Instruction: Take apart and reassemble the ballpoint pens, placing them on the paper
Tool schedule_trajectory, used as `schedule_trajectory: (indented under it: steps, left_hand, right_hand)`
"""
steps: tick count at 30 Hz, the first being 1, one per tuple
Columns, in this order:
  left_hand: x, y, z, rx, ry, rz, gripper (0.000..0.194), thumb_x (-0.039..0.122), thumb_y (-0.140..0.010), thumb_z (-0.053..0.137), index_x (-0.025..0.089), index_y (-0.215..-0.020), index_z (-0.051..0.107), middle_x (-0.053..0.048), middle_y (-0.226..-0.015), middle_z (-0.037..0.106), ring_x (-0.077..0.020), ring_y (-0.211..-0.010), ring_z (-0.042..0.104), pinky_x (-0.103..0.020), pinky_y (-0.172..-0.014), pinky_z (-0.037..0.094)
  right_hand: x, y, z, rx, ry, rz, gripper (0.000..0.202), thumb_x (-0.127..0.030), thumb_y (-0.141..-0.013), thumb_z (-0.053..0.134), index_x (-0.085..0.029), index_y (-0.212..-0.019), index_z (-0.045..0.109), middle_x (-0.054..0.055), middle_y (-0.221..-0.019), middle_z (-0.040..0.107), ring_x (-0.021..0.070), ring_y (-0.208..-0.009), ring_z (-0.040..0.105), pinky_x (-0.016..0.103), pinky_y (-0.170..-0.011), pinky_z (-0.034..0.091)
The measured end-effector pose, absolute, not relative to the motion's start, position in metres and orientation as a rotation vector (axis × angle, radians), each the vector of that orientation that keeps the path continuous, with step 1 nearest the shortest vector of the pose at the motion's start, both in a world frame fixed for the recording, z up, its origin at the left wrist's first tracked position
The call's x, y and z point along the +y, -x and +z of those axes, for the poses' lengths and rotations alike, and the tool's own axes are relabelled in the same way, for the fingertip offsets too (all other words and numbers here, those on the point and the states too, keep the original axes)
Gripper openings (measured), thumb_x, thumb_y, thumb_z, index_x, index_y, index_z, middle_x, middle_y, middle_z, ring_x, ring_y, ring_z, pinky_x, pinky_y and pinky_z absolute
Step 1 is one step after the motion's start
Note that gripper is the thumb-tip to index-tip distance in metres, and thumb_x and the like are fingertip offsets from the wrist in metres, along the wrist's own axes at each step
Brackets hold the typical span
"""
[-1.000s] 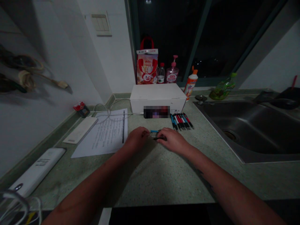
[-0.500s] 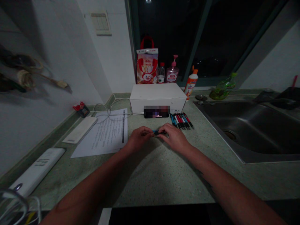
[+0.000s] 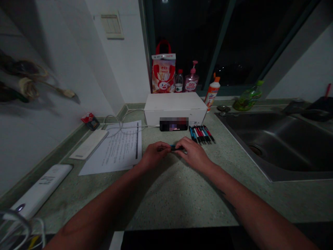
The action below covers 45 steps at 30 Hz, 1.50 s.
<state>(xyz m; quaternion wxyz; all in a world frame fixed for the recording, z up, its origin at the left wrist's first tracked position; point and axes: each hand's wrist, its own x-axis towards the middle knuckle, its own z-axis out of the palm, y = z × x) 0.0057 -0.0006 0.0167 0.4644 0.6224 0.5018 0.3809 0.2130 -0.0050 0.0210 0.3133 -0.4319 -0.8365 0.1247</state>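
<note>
Between my two hands, low over the counter, is a blue and black pen, lying roughly level from left to right. My left hand pinches its left end with thumb and fingers. Around its right part my right hand is closed in the same way. Fingers cover much of the pen, so its tip and button are hidden. Just beyond my right hand several pens in blue, white, red and black lie side by side. A phone leans against a white box behind them.
Left of my hands lie printed sheets, a white flat box and a white power strip. A white cable runs to the phone. At right is a steel sink. Bottles and a bag stand behind.
Both hands stay nearly in place, with the pen shifted very slightly. The other objects have not moved.
</note>
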Motion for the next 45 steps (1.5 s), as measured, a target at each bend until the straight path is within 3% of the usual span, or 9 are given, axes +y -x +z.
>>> schedule_trajectory:
  steps: [6, 13, 18, 24, 28, 33, 38, 42, 45]
  left_hand:
    - [0.0004, -0.0043, 0.0154, 1.233, -1.535, 0.906, 0.013, 0.027, -0.082, 0.069, 0.017, -0.09, 0.073, -0.005, -0.083, 0.078, -0.0156, -0.069, 0.068, -0.029, -0.066, 0.052]
    - [-0.0027, -0.0055, 0.017, 1.222, -1.611, 0.948, 0.016, 0.032, -0.08, 0.074, 0.019, -0.089, 0.073, -0.005, -0.089, 0.079, -0.0198, -0.084, 0.073, -0.033, -0.08, 0.058]
    - [-0.0017, -0.0059, 0.0165, 1.238, -1.541, 1.003, 0.012, 0.028, -0.079, 0.074, 0.018, -0.086, 0.071, -0.005, -0.086, 0.078, -0.0182, -0.08, 0.072, -0.031, -0.077, 0.057]
    - [-0.0016, -0.0063, 0.0206, 1.22, -1.49, 1.005, 0.01, 0.023, -0.079, 0.073, 0.017, -0.086, 0.071, -0.004, -0.083, 0.077, -0.0159, -0.076, 0.07, -0.029, -0.074, 0.055]
    - [-0.0026, -0.0067, 0.0218, 1.243, -1.52, 1.004, 0.009, 0.025, -0.08, 0.072, 0.017, -0.085, 0.071, -0.003, -0.081, 0.076, -0.0162, -0.075, 0.069, -0.029, -0.072, 0.054]
    - [-0.002, -0.0058, 0.0213, 1.269, -1.533, 0.978, 0.012, 0.027, -0.081, 0.071, 0.017, -0.088, 0.071, -0.004, -0.081, 0.076, -0.0162, -0.075, 0.069, -0.029, -0.07, 0.054]
    - [-0.0005, -0.0044, 0.0196, 1.281, -1.544, 0.98, 0.015, 0.031, -0.08, 0.072, 0.018, -0.087, 0.072, -0.003, -0.077, 0.075, -0.0159, -0.071, 0.068, -0.028, -0.068, 0.053]
    - [-0.0005, -0.0037, 0.0197, 1.259, -1.542, 0.982, 0.018, 0.034, -0.079, 0.073, 0.018, -0.087, 0.072, -0.002, -0.077, 0.075, -0.0164, -0.071, 0.068, -0.029, -0.068, 0.053]
    - [-0.0008, -0.0043, 0.02, 1.27, -1.547, 0.988, 0.016, 0.033, -0.079, 0.072, 0.018, -0.085, 0.072, -0.002, -0.076, 0.074, -0.0157, -0.07, 0.067, -0.028, -0.067, 0.052]
  right_hand:
    - [-0.0064, -0.2115, 0.0232, -2.203, 1.147, 0.323, 0.009, -0.02, -0.09, 0.072, -0.021, -0.094, 0.064, 0.004, -0.096, 0.066, 0.02, -0.09, 0.062, 0.03, -0.076, 0.045]
    - [-0.0051, -0.2101, 0.0191, -2.155, 1.212, 0.483, 0.015, -0.025, -0.101, 0.056, -0.023, -0.096, 0.07, 0.002, -0.089, 0.074, 0.0181, -0.082, 0.067, 0.029, -0.074, 0.045]
    - [-0.0059, -0.2094, 0.0171, -2.068, 1.228, 0.566, 0.025, -0.029, -0.092, 0.067, -0.024, -0.116, 0.063, 0.001, -0.091, 0.073, 0.0171, -0.074, 0.065, 0.028, -0.066, 0.044]
    - [-0.0045, -0.2101, 0.0188, -2.106, 1.263, 0.556, 0.019, -0.032, -0.101, 0.053, -0.022, -0.093, 0.067, 0.003, -0.082, 0.071, 0.0183, -0.075, 0.064, 0.03, -0.068, 0.043]
    - [-0.0045, -0.21, 0.0195, -2.052, 1.226, 0.607, 0.022, -0.031, -0.092, 0.067, -0.023, -0.113, 0.065, 0.002, -0.093, 0.073, 0.0174, -0.076, 0.065, 0.028, -0.068, 0.044]
    - [-0.0047, -0.2102, 0.02, -2.095, 1.244, 0.579, 0.016, -0.03, -0.1, 0.056, -0.021, -0.094, 0.068, 0.003, -0.084, 0.072, 0.0182, -0.077, 0.065, 0.029, -0.069, 0.043]
    - [-0.0044, -0.2102, 0.0196, -2.081, 1.247, 0.579, 0.024, -0.029, -0.09, 0.071, -0.021, -0.112, 0.066, 0.003, -0.093, 0.073, 0.0173, -0.077, 0.064, 0.028, -0.068, 0.044]
    - [-0.0048, -0.2102, 0.0206, -2.128, 1.258, 0.547, 0.015, -0.03, -0.1, 0.057, -0.021, -0.098, 0.069, 0.004, -0.09, 0.074, 0.0185, -0.082, 0.066, 0.029, -0.072, 0.044]
    - [-0.0053, -0.2105, 0.021, -2.11, 1.281, 0.561, 0.016, -0.032, -0.096, 0.063, -0.021, -0.108, 0.069, 0.004, -0.096, 0.074, 0.0192, -0.084, 0.066, 0.029, -0.073, 0.044]
